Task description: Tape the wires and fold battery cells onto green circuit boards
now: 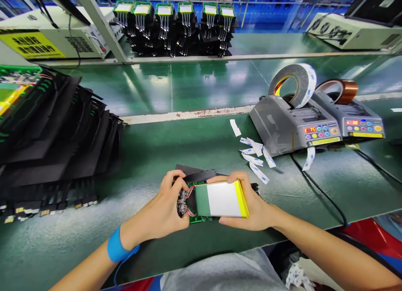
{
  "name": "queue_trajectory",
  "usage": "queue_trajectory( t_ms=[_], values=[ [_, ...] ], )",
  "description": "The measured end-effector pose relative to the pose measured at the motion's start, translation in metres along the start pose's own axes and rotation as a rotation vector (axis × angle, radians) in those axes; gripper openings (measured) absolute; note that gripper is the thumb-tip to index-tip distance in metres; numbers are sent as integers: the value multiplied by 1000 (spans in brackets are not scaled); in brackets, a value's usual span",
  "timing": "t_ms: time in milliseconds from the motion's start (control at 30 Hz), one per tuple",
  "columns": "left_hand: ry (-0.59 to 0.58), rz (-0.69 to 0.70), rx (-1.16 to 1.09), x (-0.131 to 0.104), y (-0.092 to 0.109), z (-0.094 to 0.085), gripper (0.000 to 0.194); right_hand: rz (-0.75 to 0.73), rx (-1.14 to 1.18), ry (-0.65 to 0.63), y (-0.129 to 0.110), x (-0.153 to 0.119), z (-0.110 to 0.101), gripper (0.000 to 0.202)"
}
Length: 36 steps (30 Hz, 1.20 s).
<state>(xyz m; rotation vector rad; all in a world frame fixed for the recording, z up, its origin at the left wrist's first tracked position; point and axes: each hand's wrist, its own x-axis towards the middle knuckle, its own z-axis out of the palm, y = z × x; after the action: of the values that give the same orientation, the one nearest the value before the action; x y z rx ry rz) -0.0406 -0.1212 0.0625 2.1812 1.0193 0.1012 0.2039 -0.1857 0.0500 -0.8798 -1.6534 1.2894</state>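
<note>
item: flat silver battery pouch with yellow edge [224, 199], held over green counter [150, 153]. right hand [251, 205] fingers closed around it; left hand [163, 211] fingers pinching green circuit board [185, 205] wiring. step: seating wires; steady grip needed.

Left wrist: a blue wrist strap [115, 245], snug, with a thin blue cord trailing from it.
Arms: bare to the elbow, no sleeves in view.
Hands: bare, no gloves or rings.
Torso: grey garment [226, 272] at the bottom edge.
</note>
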Motion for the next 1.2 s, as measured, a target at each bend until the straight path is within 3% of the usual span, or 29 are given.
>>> queue_trajectory(
  t_ms=[233, 300, 400, 667, 1100, 1200],
  values=[
    [2, 11, 49, 0, 2, -1, 36, 274, -574, -100, -48, 0, -10, 79],
    [10, 19, 57, 0, 1, -1, 36, 263, -740, -155, -53, 0, -10, 74],
    [21, 29, 57, -1, -1, 0, 36, 156, -912, -191, -41, 0, -9, 60],
    [39, 76, 34, -3, -4, 4, 36, -117, -734, -68, -3, -10, -8, 58],
    [-73, 115, 38, -5, -13, -5, 31, -182, -751, -39, 1, -3, 5, 50],
    [-115, 131, -26, -6, -16, -12, 47, -174, -757, -32, 2, -3, 7, 50]
  ],
)
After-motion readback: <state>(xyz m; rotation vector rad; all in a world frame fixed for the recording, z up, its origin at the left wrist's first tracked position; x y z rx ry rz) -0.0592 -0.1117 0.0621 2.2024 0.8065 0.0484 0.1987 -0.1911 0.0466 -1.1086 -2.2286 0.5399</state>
